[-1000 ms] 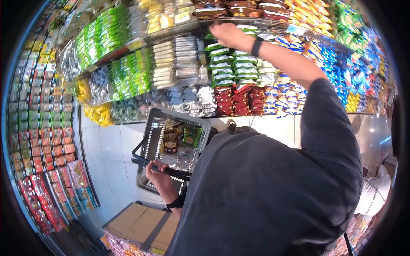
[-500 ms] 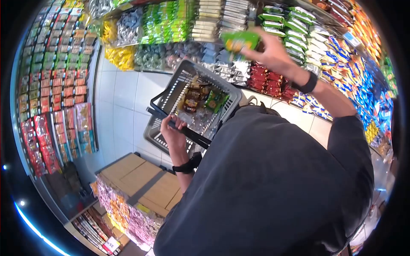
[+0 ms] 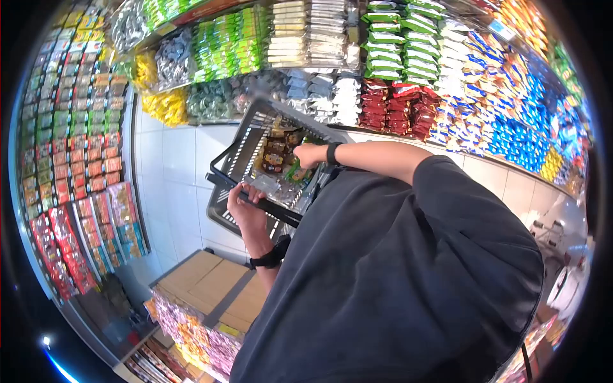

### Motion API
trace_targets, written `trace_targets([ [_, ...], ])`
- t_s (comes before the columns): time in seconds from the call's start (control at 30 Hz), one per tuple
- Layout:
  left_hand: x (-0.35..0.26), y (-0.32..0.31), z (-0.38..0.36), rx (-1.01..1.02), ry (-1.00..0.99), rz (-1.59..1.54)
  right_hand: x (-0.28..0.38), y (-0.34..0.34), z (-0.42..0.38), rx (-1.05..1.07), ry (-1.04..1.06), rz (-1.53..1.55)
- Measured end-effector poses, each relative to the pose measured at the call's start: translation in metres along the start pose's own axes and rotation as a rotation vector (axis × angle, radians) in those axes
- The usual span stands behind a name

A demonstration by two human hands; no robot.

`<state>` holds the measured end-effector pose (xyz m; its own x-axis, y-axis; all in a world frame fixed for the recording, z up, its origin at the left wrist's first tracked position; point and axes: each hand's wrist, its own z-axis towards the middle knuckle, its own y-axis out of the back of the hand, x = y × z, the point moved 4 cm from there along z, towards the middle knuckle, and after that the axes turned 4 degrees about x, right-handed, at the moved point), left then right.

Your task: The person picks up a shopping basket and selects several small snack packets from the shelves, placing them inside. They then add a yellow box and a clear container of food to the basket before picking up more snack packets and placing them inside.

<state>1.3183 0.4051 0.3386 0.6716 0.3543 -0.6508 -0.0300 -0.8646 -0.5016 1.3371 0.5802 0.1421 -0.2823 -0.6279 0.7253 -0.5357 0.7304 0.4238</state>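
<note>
My left hand is wrapped around the black handle of a grey shopping basket. Inside the basket, my right hand reaches down with its fingers curled at a green snack packet; the fingertips are partly hidden. Brown snack packets lie just left of that hand. Clear plastic packaging is lower in the basket, nearer my left hand.
Shelves ahead hold green packets, dark red packets and blue packets. Hanging packets line the left wall. Cardboard boxes stand at lower left, beside the tiled floor.
My right hand has come down from the shelf front into the basket, bringing a green packet. My left hand keeps its hold on the handle. The view has shifted slightly.
</note>
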Motion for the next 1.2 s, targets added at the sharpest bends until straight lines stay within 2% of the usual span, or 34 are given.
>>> trace_targets([
  [0.03,-0.004,0.006,0.004,0.008,0.021,-0.014,-0.009,0.002,0.007,-0.017,0.117,-0.026],
  [0.07,-0.008,0.012,0.008,0.051,0.065,-0.054,-0.003,0.02,-0.02,-0.06,0.198,0.154],
  [0.13,-0.016,0.019,0.014,-0.02,0.073,-0.017,0.005,0.053,-0.074,-0.249,0.318,0.314],
  [0.17,-0.019,0.029,0.021,0.024,0.096,-0.024,0.008,0.066,-0.103,-0.339,0.368,0.397],
  [0.23,-0.026,0.031,0.028,-0.022,0.082,0.025,-0.009,0.076,-0.143,-0.614,0.301,0.499],
  [0.3,-0.03,0.039,0.04,0.015,0.127,0.083,-0.042,0.067,-0.186,-0.907,0.132,0.655],
  [0.37,-0.027,0.054,0.056,0.028,0.193,0.049,-0.076,0.052,-0.225,-1.109,-0.083,0.581],
  [0.43,-0.023,0.049,0.058,0.046,0.224,0.079,-0.092,0.031,-0.266,-1.252,-0.341,0.378],
  [0.5,-0.023,0.05,0.059,-0.021,0.194,0.12,-0.127,-0.002,-0.285,-1.286,-0.481,0.252],
  [0.53,-0.02,0.069,0.071,0.013,0.236,0.098,-0.127,-0.011,-0.293,-1.314,-0.512,0.206],
  [0.6,-0.02,0.078,0.074,0.029,0.265,0.075,-0.164,-0.041,-0.29,-1.23,-0.585,0.294],
  [0.67,-0.017,0.076,0.068,0.041,0.284,0.044,-0.171,-0.039,-0.29,-1.165,-0.613,0.337],
  [0.73,-0.015,0.071,0.062,0.06,0.266,0.093,-0.184,-0.039,-0.276,-1.118,-0.564,1.023],
  [0.77,-0.015,0.069,0.059,0.051,0.258,0.09,-0.194,-0.031,-0.268,-1.106,-0.558,1.022],
  [0.83,-0.013,0.063,0.05,0.077,0.227,0.127,-0.226,-0.011,-0.247,-1.127,-0.276,1.413],
  [0.93,-0.007,0.047,0.036,0.038,0.195,0.125,-0.255,0.032,-0.231,-1.48,-0.207,1.724],
  [0.97,-0.006,0.045,0.032,0.021,0.176,0.136,-0.267,0.045,-0.227,-1.597,-0.213,1.732],
  [1.03,-0.001,0.046,0.028,0.0,0.153,0.138,-0.248,0.07,-0.234,-1.704,-0.304,1.684],
  [1.07,0.001,0.045,0.025,-0.01,0.136,0.136,-0.247,0.076,-0.231,-1.792,-0.424,1.658],
  [1.1,0.003,0.044,0.023,-0.014,0.131,0.138,-0.244,0.079,-0.229,-1.8,-0.461,1.608],
  [1.17,0.006,0.043,0.016,-0.021,0.135,0.091,-0.248,0.084,-0.222,-1.647,-0.611,1.45],
  [1.2,0.007,0.046,0.015,-0.03,0.128,0.092,-0.254,0.084,-0.215,-1.636,-0.608,1.454],
])
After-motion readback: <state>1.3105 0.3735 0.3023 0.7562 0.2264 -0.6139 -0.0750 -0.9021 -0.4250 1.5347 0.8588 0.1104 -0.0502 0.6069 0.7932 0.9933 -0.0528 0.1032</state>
